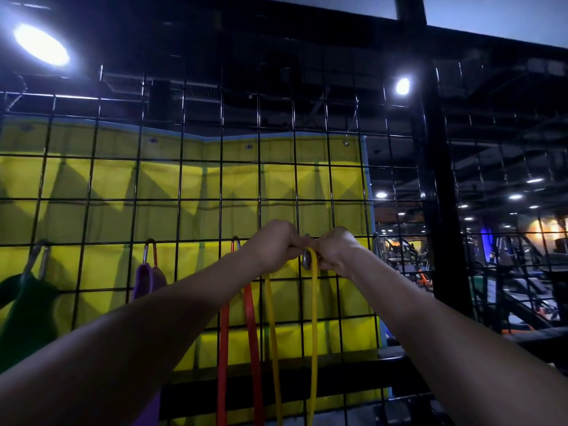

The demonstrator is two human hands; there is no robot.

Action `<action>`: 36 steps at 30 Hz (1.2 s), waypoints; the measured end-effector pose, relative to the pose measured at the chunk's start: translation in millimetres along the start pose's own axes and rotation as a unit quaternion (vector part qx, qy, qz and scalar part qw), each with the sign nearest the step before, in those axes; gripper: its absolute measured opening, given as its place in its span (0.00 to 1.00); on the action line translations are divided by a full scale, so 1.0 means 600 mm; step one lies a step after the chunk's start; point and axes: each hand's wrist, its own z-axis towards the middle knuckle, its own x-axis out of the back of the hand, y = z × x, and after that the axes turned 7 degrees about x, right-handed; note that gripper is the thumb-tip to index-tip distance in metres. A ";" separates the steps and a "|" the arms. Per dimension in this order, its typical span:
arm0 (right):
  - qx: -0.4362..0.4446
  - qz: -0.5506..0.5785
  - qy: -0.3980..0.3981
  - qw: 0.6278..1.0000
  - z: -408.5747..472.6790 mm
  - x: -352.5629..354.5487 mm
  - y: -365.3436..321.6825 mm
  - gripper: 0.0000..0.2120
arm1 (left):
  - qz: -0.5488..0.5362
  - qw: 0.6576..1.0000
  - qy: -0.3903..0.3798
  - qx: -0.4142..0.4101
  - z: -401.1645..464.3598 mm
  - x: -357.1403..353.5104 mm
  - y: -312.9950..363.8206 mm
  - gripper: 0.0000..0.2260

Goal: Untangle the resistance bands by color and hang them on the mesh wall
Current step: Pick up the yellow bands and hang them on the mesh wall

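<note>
A black mesh wall (184,198) fills the view. My left hand (273,244) and my right hand (335,250) meet at a horizontal wire and grip a silver carabiner (306,261). A yellow band (313,318) loops through that carabiner and hangs down in two strands. Just left, an orange band (252,333) hangs from its own carabiner (235,242), partly behind my left wrist. Further left a purple band (144,281) hangs from a carabiner (150,250), and a green band (24,309) from a carabiner (38,256) at the far left.
A yellow banner (184,179) hangs behind the mesh. A thick black post (436,179) stands to the right, with gym machines (405,259) visible beyond it. Bright ceiling lamps (41,44) shine at the upper left.
</note>
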 end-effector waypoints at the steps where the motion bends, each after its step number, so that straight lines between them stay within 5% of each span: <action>1: -0.001 -0.002 0.000 1.000 -0.002 0.001 -0.001 0.10 | 0.002 1.000 -0.008 0.000 0.000 0.001 0.000 0.09; 8: -0.006 -0.006 0.006 1.000 0.004 0.001 0.001 0.11 | -0.013 0.995 -0.094 0.038 0.002 -0.012 -0.007 0.07; 14: -0.011 0.051 -0.004 0.999 0.005 0.000 0.004 0.08 | -0.103 0.992 0.049 0.061 -0.013 -0.014 -0.014 0.06; 23: 0.026 0.020 0.010 0.999 0.000 0.001 0.024 0.16 | -0.234 0.961 0.056 0.134 -0.035 -0.057 0.004 0.06; 27: 0.037 0.052 0.012 0.998 -0.005 0.005 0.032 0.08 | -0.246 0.955 0.065 0.150 -0.036 -0.066 0.011 0.08; 32: 0.081 -0.087 0.104 0.987 0.000 0.010 0.035 0.09 | -0.266 0.946 0.063 0.177 -0.037 -0.082 0.028 0.13; 36: 0.133 -0.156 0.073 0.976 -0.007 0.018 0.039 0.09 | -0.275 0.942 0.063 0.182 -0.039 -0.094 0.033 0.14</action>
